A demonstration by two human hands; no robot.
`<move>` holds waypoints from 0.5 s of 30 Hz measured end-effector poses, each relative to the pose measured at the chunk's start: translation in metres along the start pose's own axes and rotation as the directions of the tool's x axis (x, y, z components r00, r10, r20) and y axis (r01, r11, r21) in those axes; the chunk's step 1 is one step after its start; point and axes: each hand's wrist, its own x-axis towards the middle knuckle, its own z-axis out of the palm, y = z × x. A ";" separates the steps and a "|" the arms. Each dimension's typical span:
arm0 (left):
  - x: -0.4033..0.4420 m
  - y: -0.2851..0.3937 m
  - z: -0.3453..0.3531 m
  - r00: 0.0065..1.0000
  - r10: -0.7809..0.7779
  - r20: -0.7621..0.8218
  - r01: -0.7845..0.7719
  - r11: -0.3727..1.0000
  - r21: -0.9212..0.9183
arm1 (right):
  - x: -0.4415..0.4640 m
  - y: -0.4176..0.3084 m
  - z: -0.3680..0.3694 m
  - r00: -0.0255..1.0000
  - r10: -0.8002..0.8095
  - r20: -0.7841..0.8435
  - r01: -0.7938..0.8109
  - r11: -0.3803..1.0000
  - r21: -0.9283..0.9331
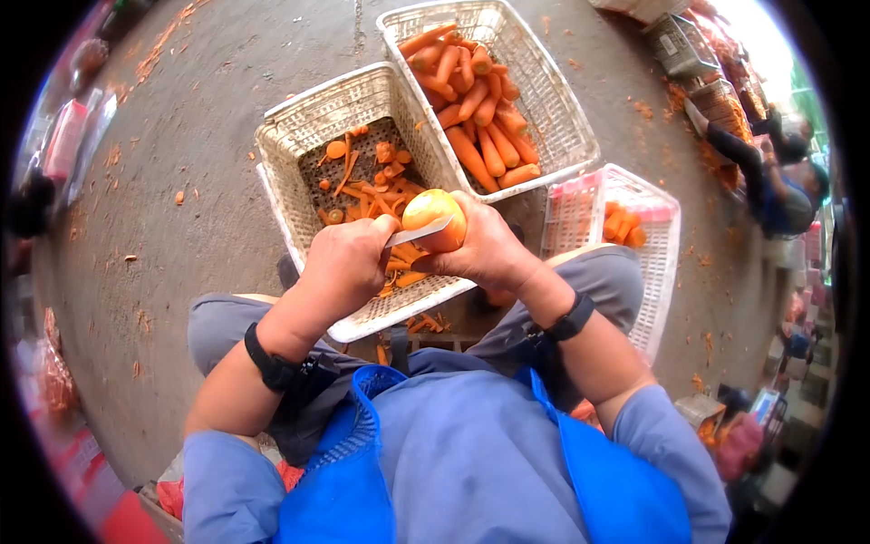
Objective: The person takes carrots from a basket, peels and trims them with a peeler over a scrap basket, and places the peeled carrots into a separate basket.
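My left hand [344, 263] is closed around a knife [419, 233], its handle hidden in my fist, and my right hand [494, 245] is clamped on what looks like a thick carrot [437, 203], seen nearly end-on above the near part of the peelings crate [340, 95]. The blade lies across the carrot's near face, so the two hands sit close, with the steel bridging the gap between them. To do this well, I'd judge the edge wants a low angle against the surface, with short, even strokes that take a thin layer and leave the flesh. The grip in my right hand should be firm but wrapped from the side and behind; the digit curled along the near side, just below the blade, is the one I'd watch, since a slip could run towards it. Working over this crate makes sense, as loose trimmings [362, 192] can drop in among the others. As for pose, both forearms reach forward and inward above my knees, elbows bent and spread, the black wristbands [574, 317] well clear of the blade. My left wrist looks fairly straight behind the knife, knuckles up, while my right hand comes in from the other side, its palm turned towards the carrot.
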 end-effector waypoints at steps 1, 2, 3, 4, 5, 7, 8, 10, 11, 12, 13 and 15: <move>0.000 -0.004 0.004 1.000 -0.004 0.012 0.003 1.000 0.028 | 0.000 -0.001 0.003 0.999 0.028 -0.015 -0.029 0.996 -0.089; 0.001 -0.008 0.008 1.000 -0.005 0.022 0.004 0.998 0.056 | 0.000 -0.003 0.005 0.998 0.052 -0.034 -0.058 0.982 -0.179; 0.002 -0.010 0.011 0.999 -0.007 0.031 0.004 0.997 0.082 | 0.000 -0.004 0.007 0.996 0.074 -0.056 -0.086 0.959 -0.268; 0.002 -0.009 0.012 0.997 -0.039 0.063 0.033 0.995 0.093 | 0.000 -0.005 0.007 0.994 0.083 -0.074 -0.102 0.944 -0.314; 0.002 -0.010 0.016 0.997 -0.059 0.044 0.055 0.995 0.079 | 0.000 -0.005 0.009 0.992 0.092 -0.091 -0.119 0.926 -0.358; 0.005 -0.018 0.028 0.995 -0.096 0.003 0.096 0.994 0.051 | 0.004 -0.002 0.011 0.994 0.077 -0.084 -0.102 0.927 -0.361; 0.009 -0.023 0.033 0.996 -0.064 -0.054 0.065 0.998 0.012 | 0.005 0.002 0.011 0.997 0.056 -0.060 -0.072 0.945 -0.320; 0.015 -0.033 0.038 0.999 -0.023 -0.023 0.022 0.999 -0.035 | 0.004 0.013 0.019 1.000 -0.006 -0.015 0.004 0.990 -0.139; 0.018 -0.037 0.040 1.000 -0.006 -0.013 0.005 0.998 -0.060 | 0.004 0.017 0.020 1.000 0.019 -0.008 -0.020 0.990 -0.139; 0.020 -0.045 0.044 1.000 -0.012 0.021 0.013 0.999 -0.050 | 0.005 0.019 0.023 0.999 0.044 -0.003 -0.044 0.990 -0.138; 0.022 -0.047 0.041 1.000 -0.015 0.012 0.015 0.999 -0.037 | 0.006 0.020 0.025 0.998 0.070 -0.002 -0.070 0.989 -0.134; 0.027 -0.047 0.038 1.000 -0.012 -0.006 0.012 1.000 -0.011 | 0.008 0.020 0.027 0.997 0.060 -0.054 -0.069 0.983 -0.170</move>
